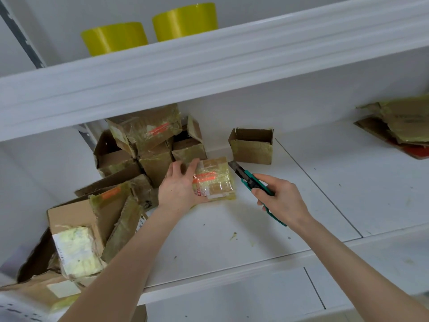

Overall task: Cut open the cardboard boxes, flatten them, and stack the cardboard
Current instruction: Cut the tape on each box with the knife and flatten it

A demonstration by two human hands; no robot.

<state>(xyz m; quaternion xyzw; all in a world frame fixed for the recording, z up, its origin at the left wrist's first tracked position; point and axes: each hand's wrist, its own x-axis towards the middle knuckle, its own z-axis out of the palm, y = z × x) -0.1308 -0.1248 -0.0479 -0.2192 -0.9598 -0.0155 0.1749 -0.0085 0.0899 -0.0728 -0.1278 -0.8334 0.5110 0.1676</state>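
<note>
Right grip (281, 198) is clenched round the green handle of the utility knife (248, 180), thumb lying along the top of it. The dark blade is out and angled up and away to the left, and its tip hangs just beside the far right corner of the small taped box (214, 180); whether it touches the box cannot be told. Left grip (178, 187) is grasping that same box from its left side, fingers bent over the top and far edge, palm against the near left corner, pinning it down on the white shelf (232, 228). The box sits closed, wrapped in yellowish tape, with an orange strip and a white label across its top.

Just behind the knife tip stands an open box (251, 146), upright, flaps raised, tape round its lower half, apart from the taped one. To the left of the left grip there's a pile of boxes (144, 145), heaped against the back corner, some open, some tipped over, all crumpled and taped. Nearer the camera on the left, more of them spill toward the shelf edge, one showing a pale torn label (76, 249). Far off to the right lies the flattened cardboard (404, 129), a few sheets stacked on the same shelf. Overhead, on the upper shelf (209, 66), stand two yellow-green cylinders (115, 40), side by side
</note>
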